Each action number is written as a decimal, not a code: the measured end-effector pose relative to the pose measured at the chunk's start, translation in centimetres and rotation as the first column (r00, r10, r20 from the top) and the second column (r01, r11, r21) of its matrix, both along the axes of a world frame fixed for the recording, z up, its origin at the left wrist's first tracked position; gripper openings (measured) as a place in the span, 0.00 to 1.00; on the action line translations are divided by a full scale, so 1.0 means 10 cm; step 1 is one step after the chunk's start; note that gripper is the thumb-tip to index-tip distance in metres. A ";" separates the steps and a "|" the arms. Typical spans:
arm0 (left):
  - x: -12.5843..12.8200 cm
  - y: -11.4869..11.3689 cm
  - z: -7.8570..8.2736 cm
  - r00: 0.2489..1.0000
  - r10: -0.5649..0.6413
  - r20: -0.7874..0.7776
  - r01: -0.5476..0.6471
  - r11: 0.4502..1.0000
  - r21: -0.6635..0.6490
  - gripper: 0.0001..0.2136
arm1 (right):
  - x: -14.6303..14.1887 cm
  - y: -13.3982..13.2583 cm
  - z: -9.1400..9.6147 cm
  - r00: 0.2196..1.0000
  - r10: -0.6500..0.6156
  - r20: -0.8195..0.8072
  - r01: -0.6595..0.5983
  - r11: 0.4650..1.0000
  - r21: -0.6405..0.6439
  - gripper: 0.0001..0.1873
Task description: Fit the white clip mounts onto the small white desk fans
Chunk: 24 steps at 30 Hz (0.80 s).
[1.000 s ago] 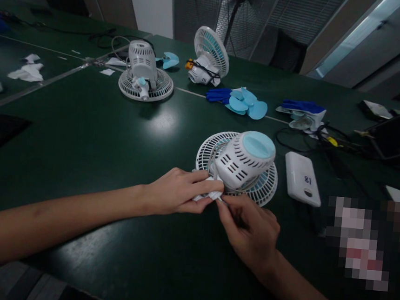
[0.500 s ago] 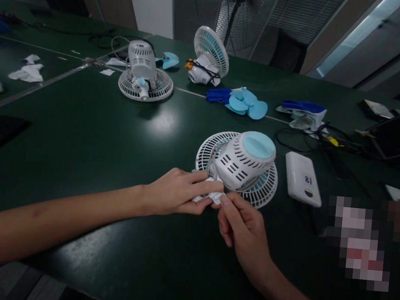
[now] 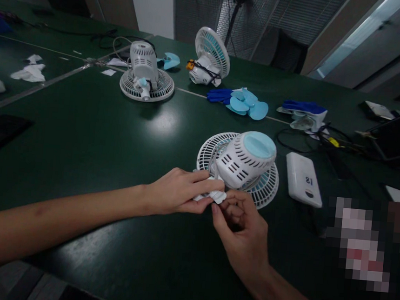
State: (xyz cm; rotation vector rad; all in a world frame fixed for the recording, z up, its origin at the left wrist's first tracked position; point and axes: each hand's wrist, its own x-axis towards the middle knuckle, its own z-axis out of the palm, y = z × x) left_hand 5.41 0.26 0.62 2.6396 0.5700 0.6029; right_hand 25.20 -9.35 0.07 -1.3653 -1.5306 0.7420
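A white fan (image 3: 242,163) with a light-blue cap on its motor housing lies grille down on the dark green table in front of me. At its near side, my left hand (image 3: 185,193) is closed on a crumpled white tissue (image 3: 219,196), pressing it around a part of the fan that the fingers hide. My right hand (image 3: 244,228) is beside the tissue's loose end, its thumb apart from the curled fingers. The fingertips are close to the tissue; whether they touch it I cannot tell.
Behind are a second fan lying face down (image 3: 144,66), a tilted fan (image 3: 211,57), light-blue blades (image 3: 248,103) and blue-and-white gloves (image 3: 304,112). A white device (image 3: 303,179) lies right of the near fan. Crumpled paper (image 3: 30,70) and a black phone-like slab (image 3: 1,132) are at left.
My right thumb has come off the tissue and moved down and left, apart from the fingers. My left hand keeps its hold, and the fan stays in place.
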 end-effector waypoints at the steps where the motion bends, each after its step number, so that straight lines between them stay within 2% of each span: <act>1: 0.00 0.00 0.00 1.000 -0.001 0.002 0.001 1.000 0.002 0.15 | 0.00 0.00 0.00 1.000 -0.011 0.005 0.011 1.000 0.013 0.10; 6: -0.01 0.01 0.00 1.000 -0.007 0.009 0.007 1.000 0.016 0.15 | 0.02 0.02 0.00 0.997 -0.050 0.051 0.045 0.993 0.107 0.13; 10: 0.00 0.01 -0.02 1.000 -0.009 0.013 0.009 1.000 0.008 0.15 | 0.06 0.04 0.00 0.993 -0.059 0.104 0.041 0.986 0.162 0.10; 24: 0.00 0.01 -0.02 1.000 -0.002 -0.001 0.002 1.000 0.031 0.15 | 0.06 0.06 0.04 0.992 -0.048 0.118 0.027 0.984 0.178 0.07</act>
